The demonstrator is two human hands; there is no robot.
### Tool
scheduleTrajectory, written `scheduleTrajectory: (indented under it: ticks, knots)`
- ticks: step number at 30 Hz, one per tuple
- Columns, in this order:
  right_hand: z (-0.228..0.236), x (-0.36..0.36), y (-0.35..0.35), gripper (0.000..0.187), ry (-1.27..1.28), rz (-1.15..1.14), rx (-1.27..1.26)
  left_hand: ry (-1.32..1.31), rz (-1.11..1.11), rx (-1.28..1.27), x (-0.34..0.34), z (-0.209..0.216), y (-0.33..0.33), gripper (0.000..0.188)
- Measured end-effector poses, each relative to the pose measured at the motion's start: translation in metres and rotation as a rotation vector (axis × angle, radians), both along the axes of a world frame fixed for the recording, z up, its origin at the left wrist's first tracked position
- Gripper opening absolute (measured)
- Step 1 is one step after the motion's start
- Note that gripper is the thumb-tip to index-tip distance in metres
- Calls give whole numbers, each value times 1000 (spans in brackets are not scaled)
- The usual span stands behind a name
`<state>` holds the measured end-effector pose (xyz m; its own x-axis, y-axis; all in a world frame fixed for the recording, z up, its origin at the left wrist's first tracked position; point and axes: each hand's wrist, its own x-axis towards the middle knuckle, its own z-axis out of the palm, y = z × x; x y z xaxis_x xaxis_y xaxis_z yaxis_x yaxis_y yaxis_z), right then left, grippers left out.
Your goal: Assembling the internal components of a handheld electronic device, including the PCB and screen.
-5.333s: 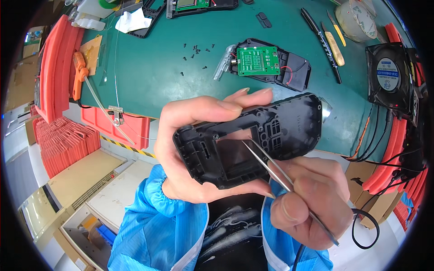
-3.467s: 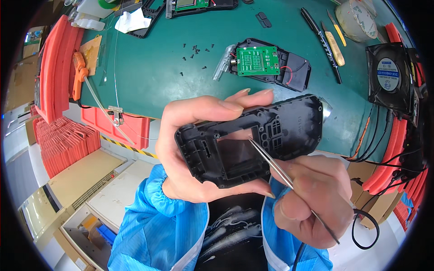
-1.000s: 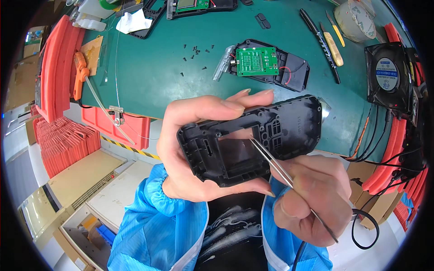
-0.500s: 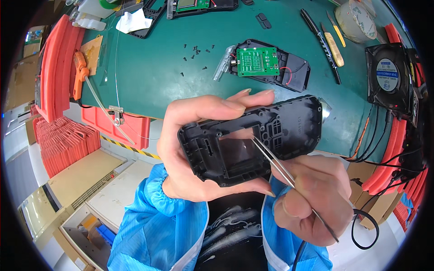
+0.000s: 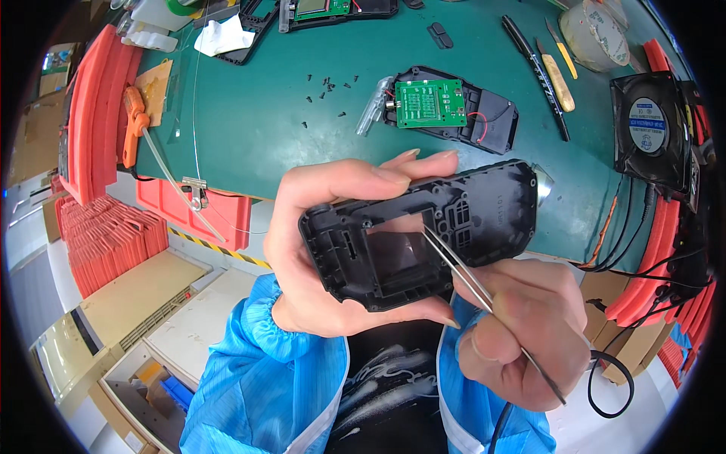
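Observation:
My left hand is closed round a black plastic housing half, with its hollow inner side facing up. The housing has a rectangular window that looks covered by a clear pane, and small button cut-outs beside it. A pair of metal tweezers is pinched in my right hand. Their tips rest at the window's edge near the cut-outs; whether they grip anything is too small to tell. Beyond my hands, a matching housing half holds a green circuit board and a red wire.
Several small black screws lie loose on the green mat. At the right are a black marker, a craft knife, a tape roll and a fan. An orange glue gun hangs at the left edge.
Almost nothing differs. The housing has tilted very slightly in my left hand, and the tweezers stay at the window's edge.

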<state>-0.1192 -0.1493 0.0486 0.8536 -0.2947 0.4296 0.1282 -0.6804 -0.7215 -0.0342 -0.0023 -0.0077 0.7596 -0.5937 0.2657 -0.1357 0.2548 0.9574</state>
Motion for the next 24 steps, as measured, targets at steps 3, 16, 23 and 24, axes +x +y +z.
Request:
scheduleTrajectory:
  ticks: [3, 16, 23, 24]
  knots:
    - [-4, 0, 1, 47, -5, 16, -2, -11, 3, -4, 1, -3, -1, 99]
    - [-2, 0, -10, 39, -66, 137, -29, 12, 4, -9, 1, 0, -3, 99]
    - [-8, -1, -2, 42, -75, 65, 10, -2, -7, -5, 2, -3, -2, 101]
    - [-10, 0, -2, 42, -44, 52, 10, -7, -9, -5, 2, -3, -3, 101]
